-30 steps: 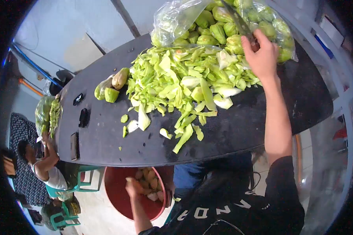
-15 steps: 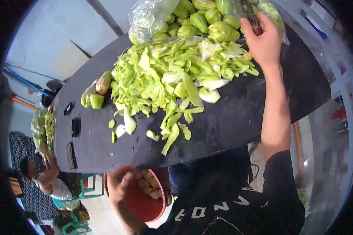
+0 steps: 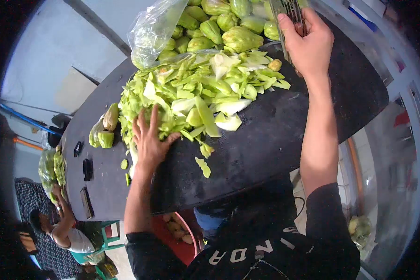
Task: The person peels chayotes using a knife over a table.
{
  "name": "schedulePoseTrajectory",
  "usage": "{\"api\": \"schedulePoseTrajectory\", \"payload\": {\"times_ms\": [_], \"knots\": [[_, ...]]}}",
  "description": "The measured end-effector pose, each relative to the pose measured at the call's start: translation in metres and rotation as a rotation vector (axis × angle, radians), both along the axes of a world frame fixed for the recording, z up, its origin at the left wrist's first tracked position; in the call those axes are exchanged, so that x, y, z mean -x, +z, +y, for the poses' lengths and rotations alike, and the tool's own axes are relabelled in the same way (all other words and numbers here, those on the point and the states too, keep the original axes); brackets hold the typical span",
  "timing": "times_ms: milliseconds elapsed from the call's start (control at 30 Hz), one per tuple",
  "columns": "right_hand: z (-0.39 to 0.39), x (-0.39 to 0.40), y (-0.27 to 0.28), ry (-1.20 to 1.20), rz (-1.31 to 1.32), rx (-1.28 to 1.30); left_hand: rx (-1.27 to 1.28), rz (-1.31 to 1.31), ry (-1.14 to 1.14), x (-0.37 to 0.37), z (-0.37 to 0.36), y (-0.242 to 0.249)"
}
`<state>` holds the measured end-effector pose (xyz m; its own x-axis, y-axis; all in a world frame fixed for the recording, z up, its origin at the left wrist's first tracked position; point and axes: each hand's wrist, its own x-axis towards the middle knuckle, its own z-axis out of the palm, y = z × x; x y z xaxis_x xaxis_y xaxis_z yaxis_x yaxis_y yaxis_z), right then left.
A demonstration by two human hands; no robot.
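Observation:
My left hand (image 3: pixel 150 143) rests with spread fingers on the near left side of a pile of pale green chayote peelings (image 3: pixel 186 93). At the far right, my right hand (image 3: pixel 312 46) grips a wide, flat knife (image 3: pixel 285 32) with a brown handle, its blade wet and dark-streaked. Part of that knife is cut off by the top edge. Whole chayotes (image 3: pixel 240 38) are heaped behind the pile, beside a clear plastic bag (image 3: pixel 155 32). One loose scrap of peel (image 3: pixel 202 167) lies in front of the pile.
Several chayote pieces (image 3: pixel 106 139) sit left of the pile on the dark table (image 3: pixel 261 135). Small black items (image 3: pixel 87 170) lie near its left end. Below the edge stands a red tub (image 3: pixel 191 240) with contents. Another person (image 3: pixel 72 233) sits at far left.
My left hand has come up from over the tub onto the peelings, and scattered pieces now sit closer to the pile. My right hand still holds the knife, more of which shows.

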<state>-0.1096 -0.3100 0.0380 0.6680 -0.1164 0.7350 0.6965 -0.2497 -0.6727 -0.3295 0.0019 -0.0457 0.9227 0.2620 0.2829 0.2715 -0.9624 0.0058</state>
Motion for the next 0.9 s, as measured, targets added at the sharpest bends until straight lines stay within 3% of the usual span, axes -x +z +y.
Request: {"api": "schedulePoseTrajectory", "payload": {"times_ms": [100,200,267,333,400,500,533,567,633,767,900], "knots": [[-0.005,0.001,0.004,0.002,0.046,-0.047,-0.049,0.114,-0.016,-0.024,0.024,0.022],[-0.014,-0.006,0.001,-0.035,0.109,-0.073,-0.002,0.502,0.084,-0.043,-0.021,0.102],[-0.013,-0.006,0.002,-0.023,0.054,-0.114,-0.032,0.405,-0.134,-0.066,-0.038,0.117],[-0.015,-0.006,0.000,-0.058,0.027,-0.050,-0.039,0.068,-0.429,-0.119,-0.050,0.101],[-0.012,0.003,0.014,-0.107,0.030,-0.019,0.092,-0.051,-0.562,-0.183,-0.080,0.088],[-0.012,-0.011,-0.005,-0.045,0.083,-0.028,-0.005,-0.094,-0.498,-0.274,-0.112,0.046],[-0.015,-0.028,-0.017,-0.110,-0.037,0.039,-0.039,-0.080,-0.439,-0.295,-0.117,0.032],[-0.015,-0.027,-0.014,-0.111,-0.031,0.021,-0.033,-0.091,-0.441,-0.300,-0.128,0.034],[-0.013,-0.024,-0.012,-0.111,-0.024,0.005,-0.035,0.110,-0.172,-0.304,-0.144,0.041],[-0.012,-0.019,-0.010,-0.125,-0.012,0.030,-0.004,0.130,-0.119,-0.297,-0.153,0.052],[-0.012,-0.017,-0.009,-0.090,0.025,-0.013,-0.077,0.169,-0.206,-0.303,-0.153,0.058]]}}
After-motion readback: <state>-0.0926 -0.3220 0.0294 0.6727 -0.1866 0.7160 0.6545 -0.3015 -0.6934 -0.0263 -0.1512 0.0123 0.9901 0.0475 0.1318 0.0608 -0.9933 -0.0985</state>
